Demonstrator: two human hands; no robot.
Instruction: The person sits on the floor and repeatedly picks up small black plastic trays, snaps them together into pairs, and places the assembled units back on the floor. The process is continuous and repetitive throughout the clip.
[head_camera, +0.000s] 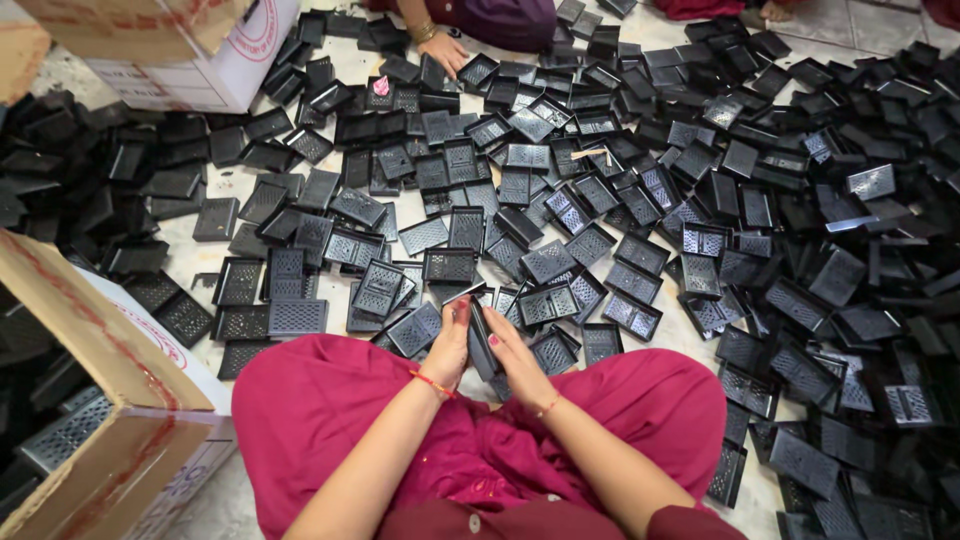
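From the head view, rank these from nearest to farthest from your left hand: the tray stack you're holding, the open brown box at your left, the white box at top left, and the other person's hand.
1. Tray stack: pressed between left hand and right hand.
2. Brown box: lower left, beside the knee.
3. Other person's hand: top centre, on the trays.
4. White box: top left corner.

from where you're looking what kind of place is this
Likely a small workshop or home-based sorting and packing floor. Hundreds of black perforated plastic trays cover the tiled floor, cardboard boxes stand alongside, and the left hand and right hand press a stack of trays between them.
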